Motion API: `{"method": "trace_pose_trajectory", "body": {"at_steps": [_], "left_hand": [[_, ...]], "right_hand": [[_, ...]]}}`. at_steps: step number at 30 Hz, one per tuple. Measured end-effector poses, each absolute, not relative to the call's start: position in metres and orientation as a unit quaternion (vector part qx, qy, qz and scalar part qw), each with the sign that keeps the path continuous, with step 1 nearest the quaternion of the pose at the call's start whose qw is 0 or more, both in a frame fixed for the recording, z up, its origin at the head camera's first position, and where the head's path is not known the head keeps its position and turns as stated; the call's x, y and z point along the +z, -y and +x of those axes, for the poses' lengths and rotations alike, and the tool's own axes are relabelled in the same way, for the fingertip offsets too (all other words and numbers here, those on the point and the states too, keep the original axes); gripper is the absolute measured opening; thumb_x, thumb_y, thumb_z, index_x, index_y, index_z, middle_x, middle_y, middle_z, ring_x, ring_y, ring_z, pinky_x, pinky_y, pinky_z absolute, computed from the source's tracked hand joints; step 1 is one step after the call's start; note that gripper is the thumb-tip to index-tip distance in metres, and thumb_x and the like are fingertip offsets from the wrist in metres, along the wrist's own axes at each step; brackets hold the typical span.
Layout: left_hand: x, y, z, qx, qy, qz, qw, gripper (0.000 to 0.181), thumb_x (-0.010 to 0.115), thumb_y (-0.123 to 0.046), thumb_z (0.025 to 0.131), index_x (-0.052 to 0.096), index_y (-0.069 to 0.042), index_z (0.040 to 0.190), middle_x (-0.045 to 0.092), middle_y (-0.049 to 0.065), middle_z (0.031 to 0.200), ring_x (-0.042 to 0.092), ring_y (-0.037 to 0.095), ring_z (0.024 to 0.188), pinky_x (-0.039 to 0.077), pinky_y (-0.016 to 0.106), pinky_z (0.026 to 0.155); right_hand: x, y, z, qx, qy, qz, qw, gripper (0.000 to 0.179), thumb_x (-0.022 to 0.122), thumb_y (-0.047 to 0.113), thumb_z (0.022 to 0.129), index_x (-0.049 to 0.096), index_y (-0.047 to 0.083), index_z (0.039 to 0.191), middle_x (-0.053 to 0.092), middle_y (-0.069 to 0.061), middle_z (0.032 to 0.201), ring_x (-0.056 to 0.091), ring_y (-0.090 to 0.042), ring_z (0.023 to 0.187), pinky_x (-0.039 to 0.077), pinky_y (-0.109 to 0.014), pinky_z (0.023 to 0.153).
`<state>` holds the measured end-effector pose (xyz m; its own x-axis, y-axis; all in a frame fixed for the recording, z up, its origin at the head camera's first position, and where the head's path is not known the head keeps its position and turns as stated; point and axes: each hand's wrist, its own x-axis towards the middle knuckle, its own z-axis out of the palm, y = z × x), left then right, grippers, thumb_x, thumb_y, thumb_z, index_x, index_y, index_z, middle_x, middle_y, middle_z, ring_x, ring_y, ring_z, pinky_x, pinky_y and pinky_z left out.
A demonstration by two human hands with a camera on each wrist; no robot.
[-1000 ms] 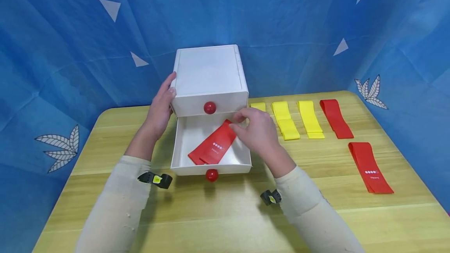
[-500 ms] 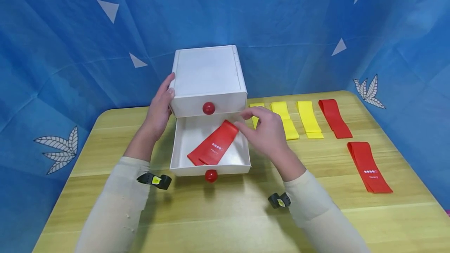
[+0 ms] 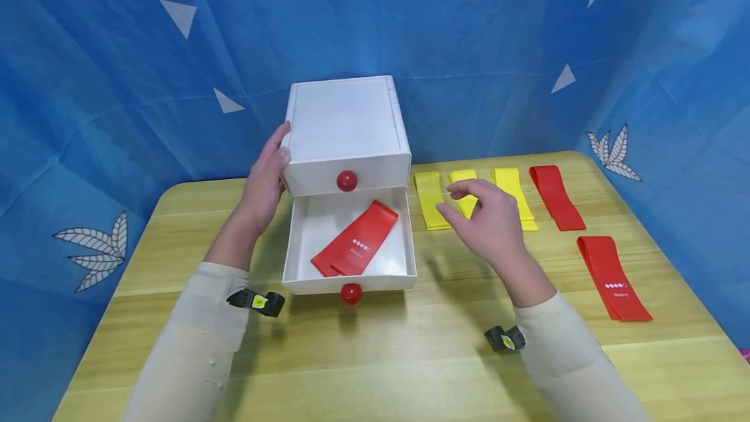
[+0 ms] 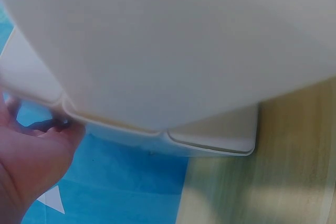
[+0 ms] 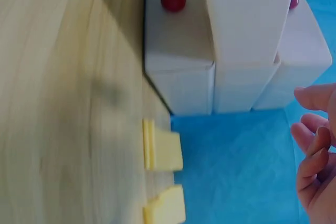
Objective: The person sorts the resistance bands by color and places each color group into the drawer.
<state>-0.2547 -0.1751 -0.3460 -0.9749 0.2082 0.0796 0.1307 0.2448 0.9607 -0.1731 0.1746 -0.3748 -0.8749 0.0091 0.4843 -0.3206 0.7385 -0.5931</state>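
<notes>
A white cabinet with red round knobs stands at the back of the table. Its middle drawer is pulled out. Inside lies a flat red resistance band marked "Heavy", set diagonally. My left hand rests against the cabinet's left side, fingertips near the top edge; in the left wrist view that hand touches the cabinet wall. My right hand hovers right of the drawer with nothing in it, thumb and fingers apart, partly covering the yellow resistance bands.
Beyond the right hand, another yellow band lies next to a red band. A second red band is nearer the front right. A bottom drawer with a red knob is closed. Blue cloth hangs behind the table.
My right hand has let go of the red band in the drawer and moved right, out over the yellow bands. The left hand has stayed at the cabinet's side.
</notes>
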Motion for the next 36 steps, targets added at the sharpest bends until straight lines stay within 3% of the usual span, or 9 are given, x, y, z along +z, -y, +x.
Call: {"method": "trace_pose_trajectory", "body": {"at_steps": [19,24,31,36], "left_hand": [[-0.346,0.176,-0.255,0.599,-0.793,0.107,0.031,0.054,0.028,-0.051,0.105,0.019,-0.045,0.158,0.017,-0.008,0.163,0.023,0.026,0.145,0.028,0.062,0.109],[-0.346,0.175,-0.255,0.6,-0.792,0.111,0.031,0.054,0.028,-0.05,0.105,0.018,-0.044,0.158,0.017,-0.008,0.163,0.023,0.026,0.145,0.028,0.062,0.109],[-0.345,0.175,-0.255,0.601,-0.791,0.11,0.028,0.054,0.028,-0.05,0.105,0.019,-0.044,0.158,0.017,-0.008,0.162,0.025,0.026,0.144,0.029,0.06,0.109],[-0.346,0.175,-0.254,0.603,-0.789,0.112,0.029,0.054,0.028,-0.049,0.106,0.018,-0.043,0.158,0.018,-0.007,0.162,0.026,0.026,0.144,0.03,0.06,0.109]], "right_hand": [[-0.39,-0.271,-0.152,0.296,0.938,-0.034,0.176,0.042,0.079,0.033,0.086,0.069,0.006,0.118,0.069,-0.011,0.11,0.047,-0.022,0.052,0.039,-0.034,0.053],[-0.395,-0.304,-0.144,0.288,0.944,-0.075,0.142,0.046,0.072,0.038,0.091,0.067,0.006,0.124,0.067,-0.013,0.106,0.047,-0.025,0.061,0.037,-0.035,0.051],[-0.403,-0.343,-0.138,0.292,0.945,-0.125,0.08,0.061,0.067,0.053,0.091,0.06,0.008,0.132,0.061,-0.014,0.087,0.051,-0.026,0.05,0.041,-0.035,0.045],[-0.41,-0.365,-0.141,0.296,0.945,-0.133,0.044,0.068,0.067,0.054,0.09,0.057,0.005,0.137,0.062,-0.02,0.103,0.055,-0.029,0.059,0.045,-0.035,0.048]]}}
